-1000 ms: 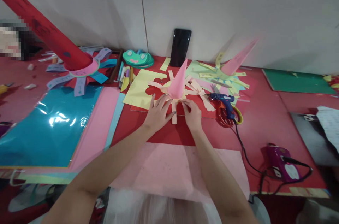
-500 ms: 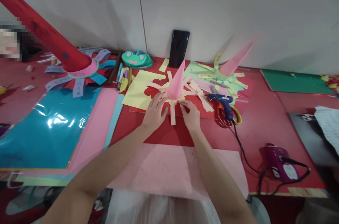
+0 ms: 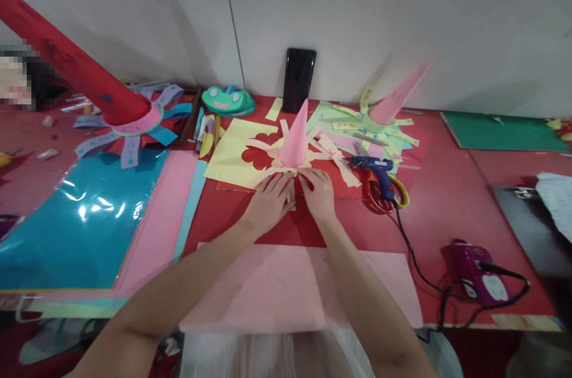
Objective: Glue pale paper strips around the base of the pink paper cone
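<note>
A pink paper cone (image 3: 295, 139) stands upright on a pale yellow scalloped paper base (image 3: 276, 158), with pale paper strips (image 3: 259, 144) spreading out around it. My left hand (image 3: 269, 198) is closed at the front of the base, its fingers pressed over the front strip just below the cone. My right hand (image 3: 318, 192) pinches the front right edge of the base, close to the left fingertips. The fingers hide most of the front strip. To the right lie loose pale strips (image 3: 342, 166) and a blue glue gun (image 3: 378, 172).
A black phone (image 3: 298, 80) leans on the wall. Another pink cone (image 3: 400, 98) with yellow strips stands at back right. A red cone (image 3: 89, 80) stands left, behind a blue plastic-wrapped sheet (image 3: 84, 223). A black cord (image 3: 411, 259) runs to a purple box (image 3: 480, 276). Someone is partly visible at far left.
My left hand has moved right, from the base's left side onto the front strip. My right hand stays at the front right edge, slightly nearer the left. The view has shifted a little.
</note>
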`<state>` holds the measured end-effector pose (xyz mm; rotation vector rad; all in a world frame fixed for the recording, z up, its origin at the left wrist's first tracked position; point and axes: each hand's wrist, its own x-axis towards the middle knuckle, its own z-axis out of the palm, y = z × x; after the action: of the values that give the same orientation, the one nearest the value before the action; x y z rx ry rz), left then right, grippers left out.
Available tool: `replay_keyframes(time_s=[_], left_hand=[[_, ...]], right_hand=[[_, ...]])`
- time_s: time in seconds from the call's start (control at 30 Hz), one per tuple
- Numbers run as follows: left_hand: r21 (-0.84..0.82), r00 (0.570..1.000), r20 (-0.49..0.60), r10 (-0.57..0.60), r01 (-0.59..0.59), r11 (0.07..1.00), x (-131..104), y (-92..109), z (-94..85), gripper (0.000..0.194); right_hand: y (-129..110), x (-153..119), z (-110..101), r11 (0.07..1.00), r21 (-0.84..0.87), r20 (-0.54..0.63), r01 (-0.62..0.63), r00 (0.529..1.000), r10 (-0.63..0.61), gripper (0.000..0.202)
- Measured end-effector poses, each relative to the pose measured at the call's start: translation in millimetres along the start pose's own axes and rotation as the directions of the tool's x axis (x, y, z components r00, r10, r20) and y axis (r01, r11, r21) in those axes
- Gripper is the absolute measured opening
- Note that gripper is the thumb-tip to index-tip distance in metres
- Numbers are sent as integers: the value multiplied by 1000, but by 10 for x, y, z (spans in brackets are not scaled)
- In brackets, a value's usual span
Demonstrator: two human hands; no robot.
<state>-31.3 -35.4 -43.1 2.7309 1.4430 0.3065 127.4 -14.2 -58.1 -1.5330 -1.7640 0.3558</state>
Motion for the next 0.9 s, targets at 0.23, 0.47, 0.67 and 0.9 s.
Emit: replay_keyframes(time_s=[0.23, 0.47, 0.67, 0.9], left_hand=[[-4, 998, 62, -14, 14, 1000, 4, -19, 16, 48], [-4, 997, 82, -9, 9, 1000, 2, -30, 24, 48], [-30, 997, 74, -9, 11, 999, 6, -37, 13, 49], [-57, 996, 87, -21, 26, 998, 20, -21, -4, 55]], right_hand=[[-31, -1, 11, 986, -156, 56, 64, 997, -56, 26], [-58, -16, 10, 976, -203, 91, 83, 994, -65, 29], [-134, -45, -27, 966, -239, 138, 102, 988, -70, 33], [-272, -102, -78, 915, -397, 233, 76, 972, 20, 45]])
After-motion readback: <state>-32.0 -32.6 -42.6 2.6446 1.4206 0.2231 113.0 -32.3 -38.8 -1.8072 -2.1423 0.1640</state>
